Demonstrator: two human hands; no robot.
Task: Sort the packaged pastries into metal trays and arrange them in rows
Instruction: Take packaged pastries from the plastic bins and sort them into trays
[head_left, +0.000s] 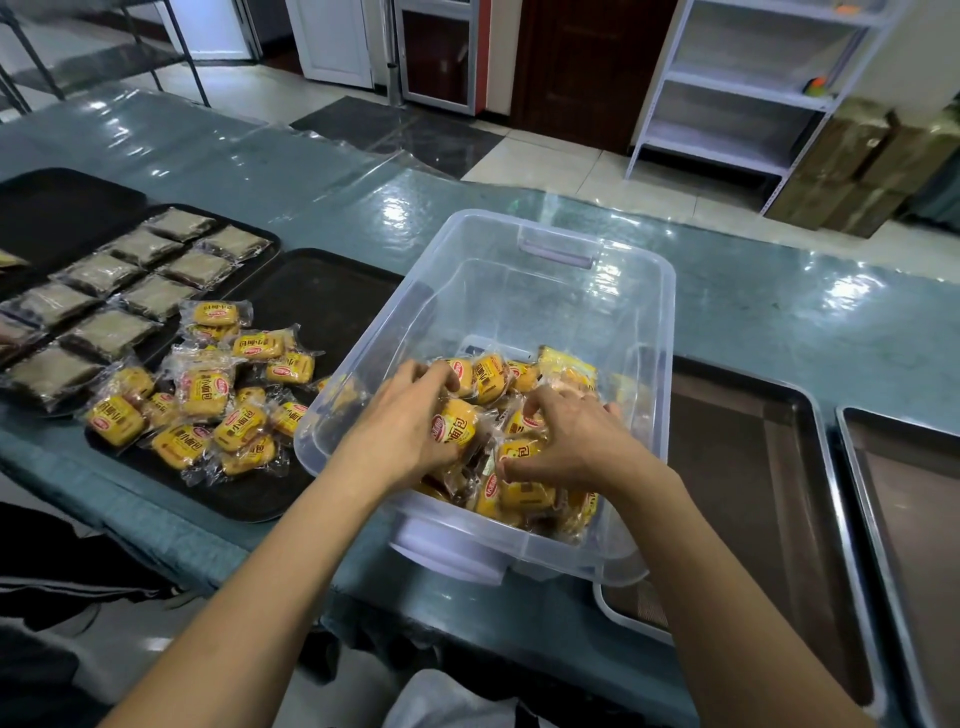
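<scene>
Both hands' fingers curl over yellow pastry packets in bin.

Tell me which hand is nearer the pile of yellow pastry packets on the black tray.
Left. The left hand is in the clear plastic bin on the side by that pile; the right hand is farther across the bin.

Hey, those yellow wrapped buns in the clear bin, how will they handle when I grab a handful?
The yellow buns look light and soft, so they would probably squash under a hard squeeze. Their glossy wrappers likely slide on each other, so a handful may spill. The left hand and right hand already curl their fingers into the pile inside the clear bin.
</scene>
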